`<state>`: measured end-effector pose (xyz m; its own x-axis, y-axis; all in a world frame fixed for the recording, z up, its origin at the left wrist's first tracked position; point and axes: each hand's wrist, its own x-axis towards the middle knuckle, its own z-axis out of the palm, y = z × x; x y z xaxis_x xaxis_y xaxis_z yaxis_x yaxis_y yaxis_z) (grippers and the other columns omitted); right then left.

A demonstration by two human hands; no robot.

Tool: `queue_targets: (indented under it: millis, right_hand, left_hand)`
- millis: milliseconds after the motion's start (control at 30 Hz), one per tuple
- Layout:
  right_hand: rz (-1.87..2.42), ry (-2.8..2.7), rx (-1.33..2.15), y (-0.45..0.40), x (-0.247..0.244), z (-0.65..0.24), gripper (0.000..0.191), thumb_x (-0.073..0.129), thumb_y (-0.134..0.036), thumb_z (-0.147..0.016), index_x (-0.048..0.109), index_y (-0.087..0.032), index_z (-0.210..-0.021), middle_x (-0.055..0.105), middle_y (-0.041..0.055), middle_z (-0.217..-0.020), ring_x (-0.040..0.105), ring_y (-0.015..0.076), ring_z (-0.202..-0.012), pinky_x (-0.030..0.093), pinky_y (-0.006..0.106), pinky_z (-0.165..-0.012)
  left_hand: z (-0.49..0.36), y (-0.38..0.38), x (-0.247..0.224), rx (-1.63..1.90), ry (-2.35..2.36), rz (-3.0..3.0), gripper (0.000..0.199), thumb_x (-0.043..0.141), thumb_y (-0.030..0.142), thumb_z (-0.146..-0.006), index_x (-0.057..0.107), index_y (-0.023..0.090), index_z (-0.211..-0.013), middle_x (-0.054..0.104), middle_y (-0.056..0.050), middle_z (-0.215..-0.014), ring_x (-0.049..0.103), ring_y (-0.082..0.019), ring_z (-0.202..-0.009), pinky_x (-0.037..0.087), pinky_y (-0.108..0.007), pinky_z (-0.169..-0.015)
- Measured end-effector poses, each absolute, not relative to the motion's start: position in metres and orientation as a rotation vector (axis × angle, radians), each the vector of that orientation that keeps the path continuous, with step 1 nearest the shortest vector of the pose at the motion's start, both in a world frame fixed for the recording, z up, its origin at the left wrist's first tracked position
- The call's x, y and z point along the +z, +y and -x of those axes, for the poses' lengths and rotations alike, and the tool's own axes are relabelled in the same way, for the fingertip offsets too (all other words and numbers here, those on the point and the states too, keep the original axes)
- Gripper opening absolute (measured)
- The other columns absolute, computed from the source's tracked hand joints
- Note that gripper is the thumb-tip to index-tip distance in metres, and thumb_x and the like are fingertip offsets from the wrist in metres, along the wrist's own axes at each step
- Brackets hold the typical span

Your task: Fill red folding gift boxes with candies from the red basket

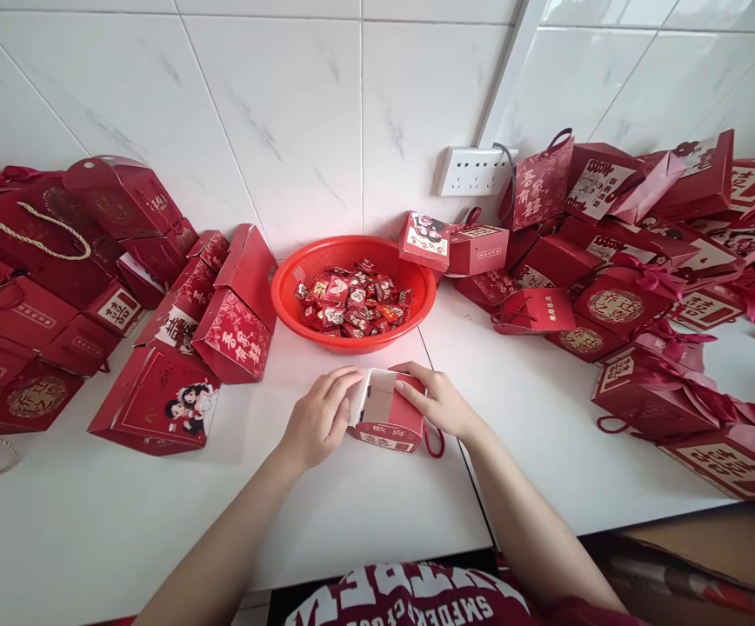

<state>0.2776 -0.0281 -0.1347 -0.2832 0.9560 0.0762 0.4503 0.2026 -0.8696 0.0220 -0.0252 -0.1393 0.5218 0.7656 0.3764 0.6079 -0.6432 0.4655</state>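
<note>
A red gift box with pale Chinese characters sits on the table in front of me, its top partly open and its whitish inside showing. My left hand pinches the raised flap on the box's left side. On the right side, my right hand grips the box with fingers over its top. A red cord loop hangs out beside the right wrist. Just beyond the box stands a red plastic basket holding many small wrapped candies.
Red gift boxes stand left of the basket, with more boxes and rope-handled bags farther left. A large pile of red boxes covers the right side. A white power strip is on the tiled wall. The table's front edge lies near my body.
</note>
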Motion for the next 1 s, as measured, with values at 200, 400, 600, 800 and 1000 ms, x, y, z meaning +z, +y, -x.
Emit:
queue_targets:
  millis: [200,400,600,800,1000]
  right_hand:
    - [1.217,-1.663,1.191,-0.024,-0.137,-0.273,0.033,0.05,-0.045,-0.099,0.069,-0.022,-0.113,0.074,0.0032,-0.103,0.067,0.0203,-0.089,0.05,0.032,-0.078]
    - [1.132,-1.298,1.517,-0.019,-0.147,-0.265,0.041,0.067,-0.055,-0.086,0.072,-0.016,-0.097,0.069,0.0028,-0.08,0.058,0.0149,-0.064,0.041,0.026,-0.058]
    - [1.14,-1.244,1.52,-0.011,-0.154,-0.265,0.046,0.073,-0.059,-0.08,0.076,-0.014,-0.087,0.063,0.0009,-0.069,0.049,0.0127,-0.058,0.034,0.027,-0.054]
    - [1.137,-1.3,1.455,-0.012,-0.153,-0.262,0.042,0.067,-0.057,-0.086,0.072,-0.017,-0.096,0.07,0.0057,-0.087,0.062,0.0188,-0.072,0.046,0.029,-0.064]
    - [0.935,-1.891,0.653,-0.026,-0.14,-0.267,0.029,0.055,-0.044,-0.099,0.076,-0.025,-0.098,0.038,0.0058,-0.158,0.026,0.0325,-0.148,0.022,0.054,-0.121]
  left_hand:
    - [-0.032,-0.029,-0.148,0.821,0.852,-2.539,0.052,0.028,0.019,-0.103,0.031,0.023,-0.154,0.034,-0.009,-0.162,0.02,-0.027,-0.154,0.011,-0.055,-0.126]
    - [-0.038,-0.03,-0.158,0.83,0.623,-2.525,0.037,0.026,0.029,-0.104,0.057,0.02,-0.123,0.053,-0.011,-0.145,0.033,-0.027,-0.147,0.016,-0.053,-0.124]
    - [-0.043,-0.026,-0.158,0.967,0.632,-2.396,0.036,0.028,0.034,-0.103,0.057,0.02,-0.087,0.063,-0.01,-0.097,0.051,-0.026,-0.124,0.017,-0.053,-0.123]
    - [-0.039,-0.021,-0.143,0.828,0.625,-2.281,0.037,0.034,0.035,-0.103,0.061,0.02,-0.083,0.062,-0.01,-0.097,0.05,-0.026,-0.121,0.021,-0.052,-0.122]
    - [-0.03,-0.017,-0.149,0.989,0.673,-2.393,0.029,0.035,0.035,-0.1,0.053,0.02,-0.082,0.056,-0.011,-0.092,0.05,-0.029,-0.113,0.043,-0.049,-0.101]
